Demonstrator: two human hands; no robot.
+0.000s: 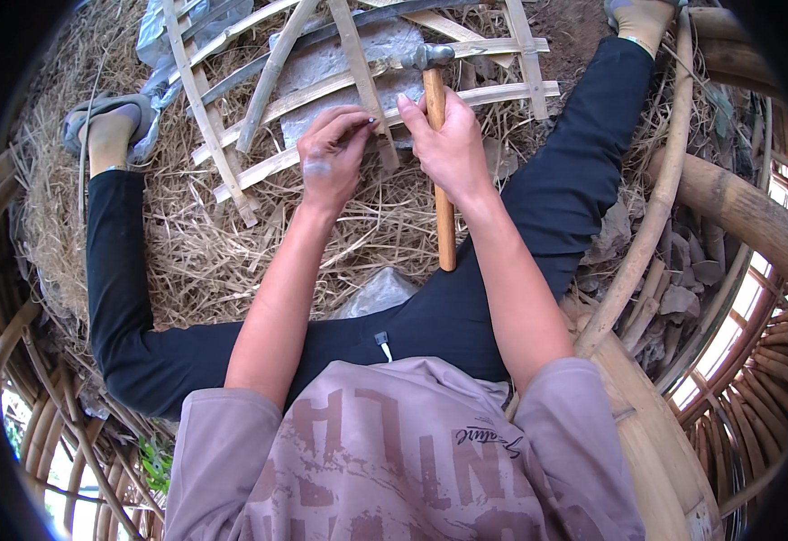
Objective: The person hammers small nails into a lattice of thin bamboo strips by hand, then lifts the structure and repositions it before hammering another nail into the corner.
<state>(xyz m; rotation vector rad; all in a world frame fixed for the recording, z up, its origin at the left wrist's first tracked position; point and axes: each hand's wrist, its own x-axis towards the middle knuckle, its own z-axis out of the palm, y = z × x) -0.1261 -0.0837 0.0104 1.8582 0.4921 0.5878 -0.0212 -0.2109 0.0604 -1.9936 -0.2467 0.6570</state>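
My right hand (448, 144) grips the wooden handle of a hammer (440, 194) close to its metal head (430, 56); the handle runs back toward my lap. My left hand (333, 155) pinches a small nail (369, 123) with its fingertips against a bamboo slat (362, 68). Both hands are over a lattice of split bamboo strips (259, 171) lying on dry straw between my spread legs. The two hands are almost touching.
Dry straw (187, 234) covers the ground. A grey flat stone or sheet (331, 63) lies under the lattice. My black-trousered legs (105, 270) spread to both sides. Thick curved bamboo poles (655, 207) and a woven bamboo structure (746, 379) stand on the right.
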